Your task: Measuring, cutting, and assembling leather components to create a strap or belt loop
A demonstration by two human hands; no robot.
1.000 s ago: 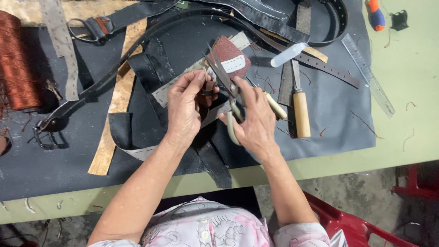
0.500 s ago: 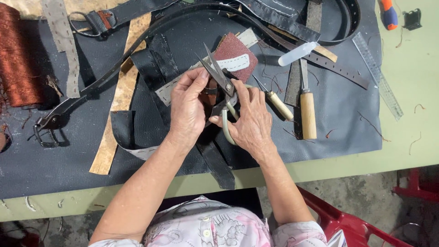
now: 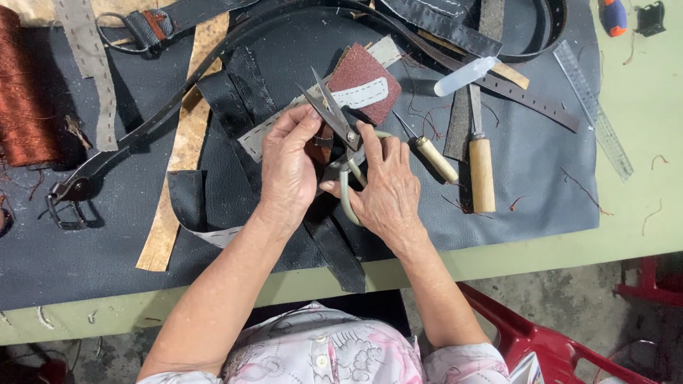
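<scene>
My right hand (image 3: 388, 192) has its grip closed through the loop handle of one pair of scissors (image 3: 340, 131), the blades slightly parted and pointing up and away from me. My left hand (image 3: 288, 171) is closed in a pinch on a small dark strap piece (image 3: 321, 146), held right against the scissors near the pivot; just how the fingertips sit on it I cannot tell. Both hands meet over the middle of the one big dark sheet (image 3: 541, 192) that covers most of the green tabletop (image 3: 640, 235).

Just beyond the blades lies one reddish-brown patch (image 3: 359, 71) with a white label on it. To the right of my right hand I count two wooden-handled tools: a thin awl (image 3: 430, 153) nearest my knuckles, and a bigger knife (image 3: 481, 167) beside it. Above them sits one pale plastic tube (image 3: 466, 75). One clear ruler (image 3: 594, 107) lies slanted at the right edge of the sheet.

On the left I count one long black belt (image 3: 135, 142) with its buckle near the sheet's edge, one tan strip (image 3: 178, 163) running down under it, one grey stitched strip (image 3: 89, 64) at the top, and one spool of copper-coloured thread (image 3: 28, 92) at the far left. Loose reddish thread ends are scattered on the sheet and tabletop.
</scene>
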